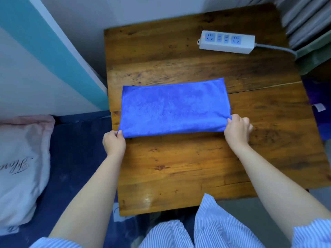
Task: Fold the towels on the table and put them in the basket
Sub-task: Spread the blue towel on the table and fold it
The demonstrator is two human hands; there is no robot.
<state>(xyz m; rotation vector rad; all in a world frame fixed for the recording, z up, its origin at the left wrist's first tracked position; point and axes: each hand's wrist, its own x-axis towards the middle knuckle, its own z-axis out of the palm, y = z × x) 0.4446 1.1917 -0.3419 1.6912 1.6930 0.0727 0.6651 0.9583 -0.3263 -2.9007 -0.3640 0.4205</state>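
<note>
Towel lies folded mid-table, left hand pinching its 7 o'clock corner and right hand its 5 o'clock corner, likely to square the fold; no basket visible.

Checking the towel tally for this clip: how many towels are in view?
1. A blue towel lies folded on the table, its near corners pinched by the left hand and right hand. Others may be out of frame.

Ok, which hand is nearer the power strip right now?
Right. The right hand pinches the blue towel's near right corner, below the power strip; the left hand grips the near left corner, farther off.
</note>
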